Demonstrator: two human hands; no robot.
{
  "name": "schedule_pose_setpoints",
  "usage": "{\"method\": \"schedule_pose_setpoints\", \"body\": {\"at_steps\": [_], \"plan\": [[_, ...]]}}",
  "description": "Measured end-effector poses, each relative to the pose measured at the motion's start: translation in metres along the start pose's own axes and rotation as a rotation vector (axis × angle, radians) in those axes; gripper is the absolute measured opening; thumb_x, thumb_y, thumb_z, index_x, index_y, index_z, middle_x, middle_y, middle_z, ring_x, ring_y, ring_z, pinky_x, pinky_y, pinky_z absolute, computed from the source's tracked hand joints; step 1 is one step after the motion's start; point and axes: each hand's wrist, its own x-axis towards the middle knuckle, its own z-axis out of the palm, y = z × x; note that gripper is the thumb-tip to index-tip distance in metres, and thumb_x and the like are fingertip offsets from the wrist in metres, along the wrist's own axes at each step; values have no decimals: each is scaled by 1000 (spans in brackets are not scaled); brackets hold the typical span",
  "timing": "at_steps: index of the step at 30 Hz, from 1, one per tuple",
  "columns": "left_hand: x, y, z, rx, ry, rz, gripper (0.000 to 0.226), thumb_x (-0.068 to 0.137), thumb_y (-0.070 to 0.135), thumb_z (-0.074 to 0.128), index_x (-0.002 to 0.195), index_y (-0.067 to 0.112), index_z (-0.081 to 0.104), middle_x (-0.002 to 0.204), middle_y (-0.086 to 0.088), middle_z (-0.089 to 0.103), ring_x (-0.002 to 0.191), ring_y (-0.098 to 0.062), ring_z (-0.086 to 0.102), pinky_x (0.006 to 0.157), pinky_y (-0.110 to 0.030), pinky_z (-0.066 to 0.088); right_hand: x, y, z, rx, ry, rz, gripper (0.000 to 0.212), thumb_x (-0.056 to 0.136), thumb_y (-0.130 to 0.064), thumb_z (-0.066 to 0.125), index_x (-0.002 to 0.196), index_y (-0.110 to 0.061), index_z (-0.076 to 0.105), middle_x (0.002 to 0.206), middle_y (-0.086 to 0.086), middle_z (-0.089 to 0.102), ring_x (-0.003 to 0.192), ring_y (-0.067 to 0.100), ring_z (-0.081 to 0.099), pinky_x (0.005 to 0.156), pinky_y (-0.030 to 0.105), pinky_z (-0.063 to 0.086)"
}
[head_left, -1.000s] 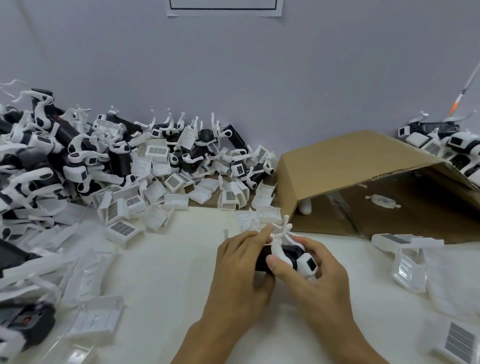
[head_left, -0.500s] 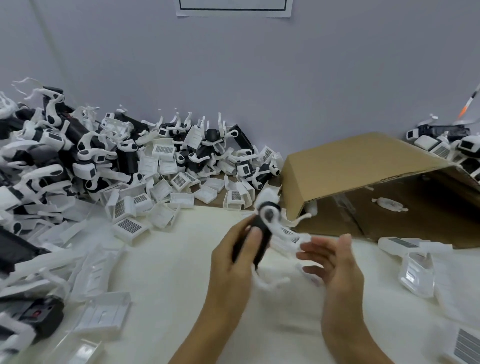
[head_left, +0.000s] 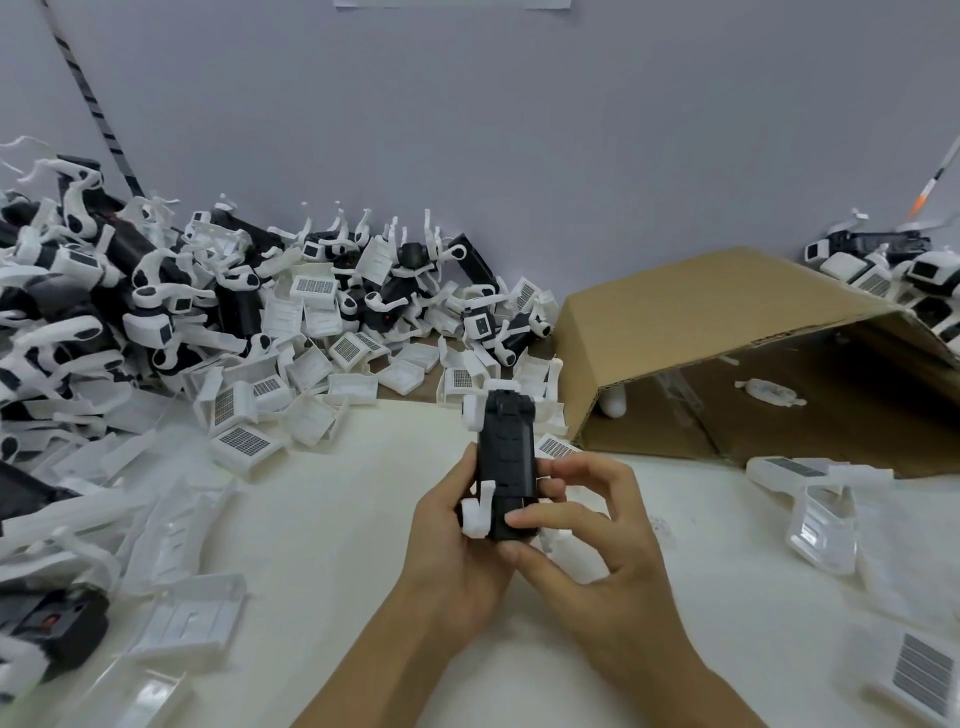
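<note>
At the lower left of the frame a shallow white plastic tray (head_left: 187, 618) lies on the pale cream tabletop (head_left: 337, 519), and a white barcode-labelled tray (head_left: 919, 675) sits at the lower right. Just below centre, a person's left hand (head_left: 457, 551) wraps around the left side of a black block-shaped plastic device (head_left: 506, 457) fitted with white plastic arms, held upright above the tabletop. The right hand (head_left: 597, 561) pinches the device's lower end between thumb and forefinger, with the other fingers touching its right side. Beyond, at right, a brown cardboard box (head_left: 701, 312) lies tipped on its side with its opening toward the camera. A heap of black-and-white devices and white trays (head_left: 208, 312) fills the left, against the grey wall (head_left: 519, 130).
</note>
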Motion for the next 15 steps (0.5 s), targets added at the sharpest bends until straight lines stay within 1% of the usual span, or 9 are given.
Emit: {"method": "schedule_pose_setpoints", "body": {"at_steps": [3,6,8,9,11,13,14,15], "plan": [[0,0,0,13,4,27,56,105,36,37,93,3,81,90,-17,72,78,-24,72,68,-30,61,0,-2,1,-11,22,-18,22,70,-17,82,80,-34,74,127,-2,52,124,11,53,95,8,40],[0,-1,-1,15,38,26,52,104,38,42,98,2,79,90,-19,69,77,-26,70,67,-32,61,-1,-3,2,-3,-6,-2,20,72,-19,83,83,-34,76,130,-2,52,126,10,51,96,8,39],[1,0,-2,21,44,27,54,103,40,43,98,-2,78,92,-19,68,78,-26,68,75,-34,58,-2,-2,2,-1,-12,29,19,75,-23,86,85,-37,78,136,-3,48,129,9,48,97,7,37],[1,0,-2,31,48,30,55,103,40,43,97,-3,78,93,-18,68,79,-25,68,78,-33,58,-2,-2,2,-5,-6,35,20,75,-26,85,86,-41,78,140,-4,46,129,8,46,96,6,36],[1,0,-1,44,52,35,52,100,39,46,96,-2,78,94,-17,69,80,-25,69,78,-32,59,-1,-1,2,-20,3,27,31,73,-24,83,94,-46,77,145,-4,42,129,8,44,97,7,37],[0,0,0,67,52,41,51,94,41,50,97,0,79,93,-17,70,81,-24,70,75,-31,61,-1,-1,2,-21,-4,30,43,74,-20,86,106,-47,75,146,-4,41,128,8,45,98,8,38],[0,0,0,64,44,31,52,95,42,49,98,-2,78,92,-18,69,80,-24,70,73,-30,61,-1,0,2,-13,-4,31,44,74,-21,87,108,-46,74,144,-5,42,128,7,46,98,7,38],[1,0,-1,46,30,11,54,98,42,48,100,-4,77,91,-19,68,78,-25,69,72,-30,61,-1,0,2,3,-6,33,38,74,-22,85,104,-42,75,141,-5,45,129,5,47,99,7,37]]}}
